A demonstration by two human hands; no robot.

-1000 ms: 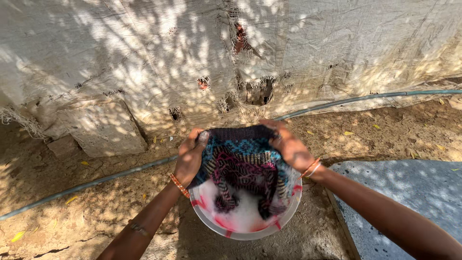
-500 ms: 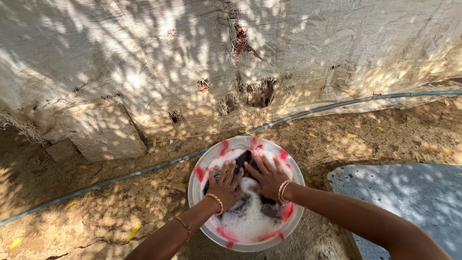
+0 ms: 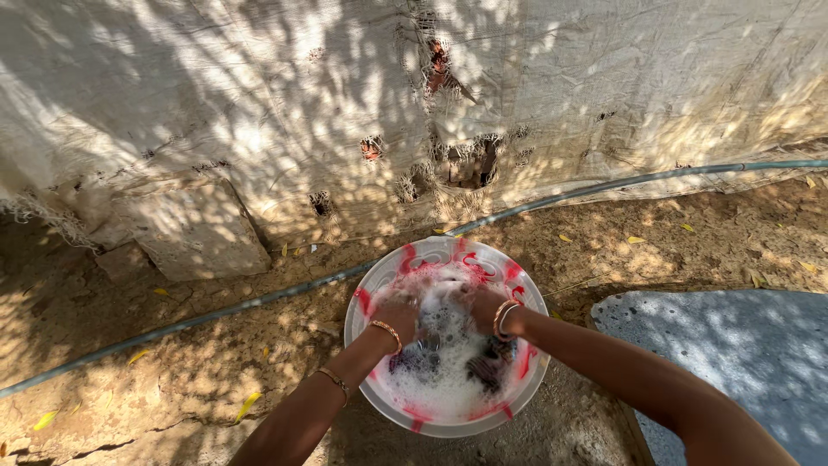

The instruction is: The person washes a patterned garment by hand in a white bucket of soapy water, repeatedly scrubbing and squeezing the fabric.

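overhead, the biggest thing in view is the torn, pale woven sheet (image 3: 259,103) hanging behind the basin, dappled with leaf shadow and holed in several places. below it the sandy ground (image 3: 172,362) spreads to the left of the basin, scattered with small yellow leaves. a flat grey stone slab (image 3: 733,345) lies to the right of the basin, close by it. a pale block of stone (image 3: 203,233) leans against the sheet, up and to the left of the basin and well apart from it. a thin grey hose (image 3: 259,298) crosses the ground just behind the basin, passing near its far rim.

the basin (image 3: 379,397) itself is round, white with red streaks, and sits on the ground, filled with foamy water. a dark patterned cloth (image 3: 485,369) lies inside the basin, mostly sunk in the suds, with dark patches showing near the middle and toward the right side.

the left hand (image 3: 398,309) is down in the basin's left half, fingers buried in foam, so i cannot tell whether it grips the cloth. the right hand (image 3: 483,304) is in the basin's right half, likewise under suds, its grasp not visible. each wrist wears bangles (image 3: 388,332) at the basin's near edge of foam.
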